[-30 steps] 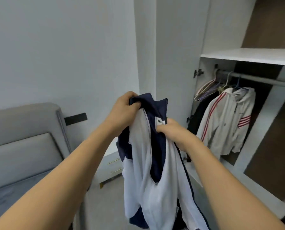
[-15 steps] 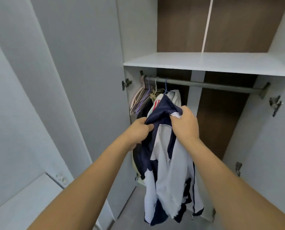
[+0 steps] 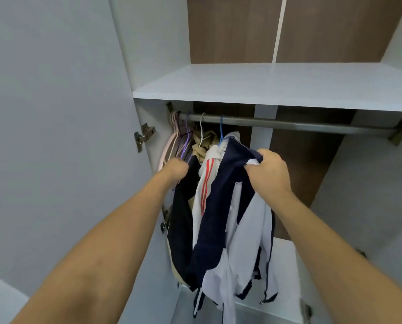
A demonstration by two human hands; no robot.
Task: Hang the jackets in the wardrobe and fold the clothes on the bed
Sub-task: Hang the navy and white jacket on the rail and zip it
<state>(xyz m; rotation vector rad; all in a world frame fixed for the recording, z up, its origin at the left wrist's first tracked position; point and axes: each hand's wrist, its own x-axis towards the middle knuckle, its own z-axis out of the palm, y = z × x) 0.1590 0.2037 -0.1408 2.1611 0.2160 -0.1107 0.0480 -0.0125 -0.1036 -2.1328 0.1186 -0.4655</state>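
My right hand [image 3: 269, 176] grips the collar of a navy and white jacket [image 3: 242, 230], which hangs down in front of the open wardrobe, below the metal rail [image 3: 289, 125]. My left hand [image 3: 175, 170] is off the jacket and reaches into the bunch of empty pink and purple hangers [image 3: 172, 141] at the rail's left end. Its fingers point away from me and are hidden. A white jacket with red stripes [image 3: 204, 183], a beige garment [image 3: 204, 146] and a dark garment [image 3: 181, 218] hang on the rail's left part.
A white shelf [image 3: 265, 85] runs just above the rail. The open wardrobe door [image 3: 55, 136] stands close on my left, with its hinge [image 3: 144, 136] beside the hangers. The right part of the rail carries nothing.
I turned from the bed to face the wardrobe. My left hand let go of the jacket and moved left to the empty hangers. My right hand kept hold of the jacket.
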